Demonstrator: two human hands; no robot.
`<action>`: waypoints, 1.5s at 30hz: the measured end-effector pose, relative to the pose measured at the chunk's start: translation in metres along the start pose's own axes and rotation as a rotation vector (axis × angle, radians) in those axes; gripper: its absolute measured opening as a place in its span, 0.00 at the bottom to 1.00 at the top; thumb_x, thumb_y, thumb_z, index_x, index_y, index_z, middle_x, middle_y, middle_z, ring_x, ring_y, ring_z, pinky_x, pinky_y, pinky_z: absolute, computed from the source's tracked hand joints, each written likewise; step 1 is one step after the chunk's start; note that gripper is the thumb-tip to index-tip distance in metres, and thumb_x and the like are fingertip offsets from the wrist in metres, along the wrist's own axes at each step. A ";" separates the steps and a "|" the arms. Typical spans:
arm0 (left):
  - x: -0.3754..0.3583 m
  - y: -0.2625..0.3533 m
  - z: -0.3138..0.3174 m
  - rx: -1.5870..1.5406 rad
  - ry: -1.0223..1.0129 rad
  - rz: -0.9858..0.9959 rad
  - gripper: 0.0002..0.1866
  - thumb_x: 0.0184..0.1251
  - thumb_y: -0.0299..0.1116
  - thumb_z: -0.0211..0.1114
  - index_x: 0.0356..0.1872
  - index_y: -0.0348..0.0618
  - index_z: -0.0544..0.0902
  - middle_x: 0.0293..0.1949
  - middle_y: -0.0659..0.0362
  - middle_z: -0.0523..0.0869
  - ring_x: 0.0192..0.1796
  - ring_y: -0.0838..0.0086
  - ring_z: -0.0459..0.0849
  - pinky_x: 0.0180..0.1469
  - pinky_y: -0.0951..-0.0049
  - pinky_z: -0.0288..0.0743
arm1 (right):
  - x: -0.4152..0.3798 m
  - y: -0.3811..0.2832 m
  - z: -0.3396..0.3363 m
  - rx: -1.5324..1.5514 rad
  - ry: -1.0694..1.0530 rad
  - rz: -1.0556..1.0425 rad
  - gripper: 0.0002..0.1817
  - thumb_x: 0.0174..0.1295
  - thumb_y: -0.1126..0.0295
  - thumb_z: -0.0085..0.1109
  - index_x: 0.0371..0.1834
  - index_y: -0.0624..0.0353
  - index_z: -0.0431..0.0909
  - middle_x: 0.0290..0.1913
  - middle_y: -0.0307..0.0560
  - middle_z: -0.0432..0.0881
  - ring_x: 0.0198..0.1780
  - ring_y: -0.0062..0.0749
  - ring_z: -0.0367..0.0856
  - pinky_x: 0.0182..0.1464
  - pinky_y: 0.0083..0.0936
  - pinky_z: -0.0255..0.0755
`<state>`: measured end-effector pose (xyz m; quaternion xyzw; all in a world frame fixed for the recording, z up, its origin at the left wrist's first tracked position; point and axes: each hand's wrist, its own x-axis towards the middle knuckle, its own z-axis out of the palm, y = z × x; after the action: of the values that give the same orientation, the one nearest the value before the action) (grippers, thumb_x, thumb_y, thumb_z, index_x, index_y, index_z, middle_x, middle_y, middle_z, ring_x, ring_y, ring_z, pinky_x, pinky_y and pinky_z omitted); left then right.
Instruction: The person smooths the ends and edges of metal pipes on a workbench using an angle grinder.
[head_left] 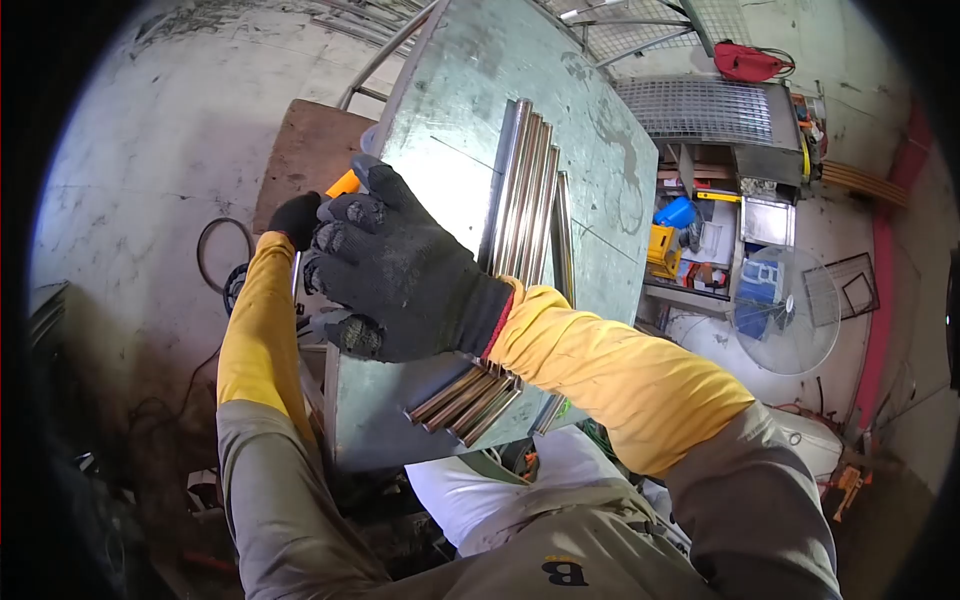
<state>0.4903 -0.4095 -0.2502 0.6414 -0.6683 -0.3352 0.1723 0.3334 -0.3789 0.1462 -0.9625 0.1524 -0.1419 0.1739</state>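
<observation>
— If someone looks close to the hands, which thing shows first?

— It is an orange thing. Only a bit of it peeks out, just beside the left hand. The rest is hidden.

— Is the left grip shut on it?

— Nobody can tell, because those fingers are too dark and small to see well.

— And the right hand?

— It is nearer, in black with a red edge at the wrist. Its fingers are bent, but the palm is turned away, so its grip cannot be told either.

— What is behind the right arm?

— Shiny metal tubes lie side by side on the grey surface. Their near ends show below the arm.

— And farther out?

— To the left are a brown board and a black loop on the floor. To the right are a blue thing, a yellow thing and a round see-through thing. A red bag lies past a metal grid.
</observation>
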 end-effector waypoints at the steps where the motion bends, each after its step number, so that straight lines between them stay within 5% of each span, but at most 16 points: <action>1: 0.001 -0.023 0.027 -0.060 -0.063 0.026 0.18 0.76 0.43 0.68 0.54 0.40 0.88 0.48 0.37 0.94 0.54 0.39 0.93 0.56 0.44 0.86 | -0.001 0.001 0.001 0.008 0.018 -0.010 0.21 0.62 0.55 0.72 0.50 0.58 0.87 0.50 0.53 0.86 0.61 0.56 0.86 0.85 0.71 0.56; 3: -0.002 -0.089 0.093 -0.141 0.065 0.074 0.18 0.75 0.43 0.69 0.54 0.39 0.87 0.48 0.35 0.93 0.55 0.37 0.92 0.58 0.43 0.85 | 0.001 0.003 -0.001 0.017 0.056 -0.028 0.22 0.60 0.55 0.72 0.50 0.59 0.87 0.50 0.53 0.86 0.60 0.56 0.86 0.85 0.71 0.57; 5: -0.079 -0.042 0.015 -0.733 0.063 0.167 0.19 0.74 0.45 0.71 0.55 0.41 0.88 0.45 0.37 0.93 0.49 0.39 0.93 0.53 0.46 0.86 | -0.001 0.003 -0.004 -0.005 0.001 -0.019 0.21 0.60 0.54 0.72 0.48 0.58 0.86 0.48 0.53 0.85 0.60 0.55 0.85 0.85 0.70 0.57; 7: -0.140 -0.021 -0.044 -0.552 -0.089 -0.227 0.19 0.73 0.44 0.73 0.55 0.43 0.87 0.38 0.45 0.93 0.38 0.50 0.95 0.42 0.52 0.87 | -0.001 0.003 -0.007 -0.005 0.040 -0.041 0.19 0.60 0.54 0.72 0.46 0.58 0.86 0.46 0.52 0.84 0.59 0.54 0.85 0.85 0.69 0.57; 9: -0.204 0.017 -0.095 -0.880 -0.037 -0.594 0.19 0.72 0.41 0.74 0.55 0.41 0.86 0.33 0.54 0.91 0.30 0.65 0.91 0.34 0.61 0.84 | 0.000 0.000 -0.006 -0.001 0.090 -0.059 0.18 0.60 0.54 0.72 0.45 0.57 0.85 0.44 0.52 0.84 0.59 0.53 0.84 0.86 0.68 0.56; 11: -0.270 0.021 -0.113 -0.737 0.007 -0.564 0.18 0.72 0.39 0.73 0.55 0.40 0.85 0.34 0.59 0.89 0.30 0.73 0.88 0.32 0.65 0.82 | -0.004 -0.001 -0.005 -0.066 0.014 -0.011 0.16 0.63 0.52 0.69 0.36 0.54 0.88 0.39 0.54 0.87 0.55 0.52 0.85 0.85 0.63 0.57; 15: -0.412 0.108 -0.143 -1.365 0.465 -0.806 0.19 0.77 0.41 0.72 0.56 0.36 0.84 0.36 0.56 0.88 0.31 0.69 0.88 0.33 0.68 0.83 | -0.005 0.000 -0.003 0.002 0.023 0.001 0.17 0.61 0.50 0.70 0.37 0.53 0.89 0.42 0.54 0.88 0.57 0.54 0.86 0.85 0.62 0.58; 16: -0.447 0.130 -0.145 -1.258 0.499 -0.754 0.18 0.78 0.41 0.71 0.57 0.36 0.84 0.36 0.56 0.88 0.32 0.69 0.89 0.34 0.67 0.83 | -0.007 0.001 0.000 0.009 0.092 -0.025 0.16 0.65 0.52 0.69 0.32 0.53 0.86 0.39 0.53 0.84 0.55 0.55 0.85 0.83 0.62 0.60; 19: -0.540 0.193 -0.130 -0.828 0.511 -0.609 0.19 0.82 0.38 0.66 0.63 0.35 0.82 0.41 0.56 0.90 0.37 0.66 0.90 0.40 0.66 0.86 | -0.007 -0.003 -0.004 -0.013 0.077 -0.026 0.16 0.65 0.53 0.69 0.43 0.54 0.89 0.45 0.55 0.87 0.58 0.56 0.85 0.82 0.61 0.61; 20: -0.555 0.212 -0.118 -1.284 0.659 -0.684 0.19 0.83 0.37 0.65 0.64 0.35 0.82 0.44 0.55 0.90 0.40 0.66 0.91 0.41 0.66 0.86 | -0.010 -0.004 0.000 0.002 0.111 -0.039 0.16 0.65 0.53 0.69 0.43 0.54 0.89 0.45 0.55 0.87 0.58 0.56 0.85 0.82 0.61 0.61; 21: -0.566 0.234 -0.108 -1.753 0.798 -0.721 0.20 0.83 0.37 0.64 0.66 0.34 0.82 0.46 0.54 0.90 0.42 0.65 0.91 0.42 0.65 0.86 | -0.011 -0.003 0.005 -0.038 0.143 -0.052 0.18 0.64 0.53 0.70 0.47 0.54 0.89 0.49 0.55 0.87 0.59 0.56 0.85 0.82 0.62 0.61; 27: -0.611 0.424 -0.092 -1.679 0.928 -0.676 0.27 0.77 0.38 0.66 0.72 0.34 0.80 0.51 0.54 0.89 0.46 0.69 0.91 0.49 0.68 0.87 | -0.083 -0.061 -0.057 0.085 0.520 0.127 0.26 0.60 0.64 0.76 0.62 0.55 0.86 0.63 0.57 0.88 0.65 0.60 0.85 0.71 0.54 0.78; 30: -0.616 0.485 -0.090 -1.518 0.949 -0.667 0.27 0.74 0.37 0.66 0.69 0.35 0.82 0.48 0.57 0.89 0.44 0.71 0.88 0.49 0.69 0.85 | -0.196 -0.061 -0.095 -0.023 0.602 0.423 0.27 0.58 0.68 0.73 0.64 0.55 0.84 0.56 0.56 0.87 0.61 0.59 0.85 0.61 0.49 0.82; 33: -0.619 0.517 -0.071 -1.131 0.985 -0.694 0.23 0.73 0.38 0.67 0.63 0.37 0.85 0.43 0.60 0.87 0.41 0.74 0.86 0.47 0.72 0.81 | -0.303 -0.074 -0.129 0.052 0.164 1.011 0.21 0.71 0.61 0.68 0.65 0.53 0.83 0.53 0.61 0.86 0.56 0.64 0.87 0.57 0.55 0.83; 36: -0.622 0.519 -0.056 -1.334 0.884 -0.709 0.20 0.74 0.38 0.65 0.60 0.38 0.85 0.44 0.60 0.87 0.42 0.74 0.85 0.46 0.73 0.79 | -0.369 -0.060 -0.073 0.177 0.285 1.031 0.18 0.79 0.55 0.60 0.62 0.54 0.83 0.51 0.63 0.87 0.55 0.66 0.86 0.58 0.57 0.80; 45: -0.584 0.551 -0.058 -1.425 0.848 -0.453 0.16 0.84 0.36 0.62 0.61 0.36 0.84 0.47 0.59 0.89 0.42 0.71 0.88 0.48 0.68 0.83 | -0.272 -0.025 -0.035 0.693 0.290 0.913 0.19 0.77 0.54 0.63 0.58 0.57 0.84 0.52 0.65 0.90 0.58 0.65 0.87 0.62 0.54 0.79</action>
<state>0.1888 0.1190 0.2760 0.5694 -0.0333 -0.4330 0.6980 0.0797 -0.2733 0.1269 -0.6573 0.5182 -0.2245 0.4990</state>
